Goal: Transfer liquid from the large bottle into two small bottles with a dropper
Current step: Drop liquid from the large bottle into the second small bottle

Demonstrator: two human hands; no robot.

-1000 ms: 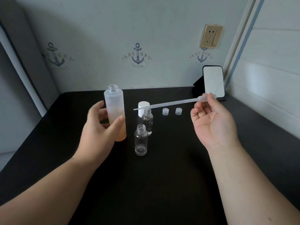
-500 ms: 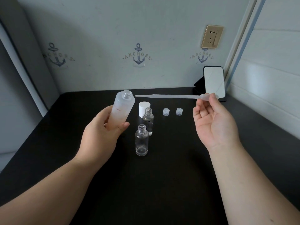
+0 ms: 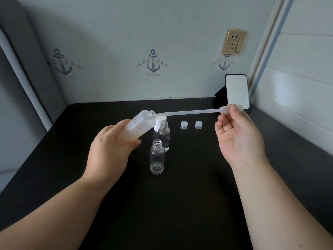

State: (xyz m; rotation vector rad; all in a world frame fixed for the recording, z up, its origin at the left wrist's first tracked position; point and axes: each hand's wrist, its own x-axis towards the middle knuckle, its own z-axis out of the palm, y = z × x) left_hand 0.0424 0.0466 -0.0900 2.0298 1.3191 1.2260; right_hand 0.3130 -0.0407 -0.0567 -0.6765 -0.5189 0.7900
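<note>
Left hand (image 3: 110,152) grips the tilted, slick-looking large bottle (image 3: 137,126) low, mouth toward three o'clock, while right hand (image 3: 237,139) pinches the soft dropper (image 3: 189,112) bulb, tip seemingly at the mouth.

Frosted plastic large bottle (image 3: 137,128) — matt table (image 3: 180,204)

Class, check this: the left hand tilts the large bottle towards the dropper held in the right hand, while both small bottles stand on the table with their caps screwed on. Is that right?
Not quite. The head view shows both small bottles open; their caps lie apart on the table. The rest holds: the left hand tilts the large bottle towards the dropper in the right hand.
</note>
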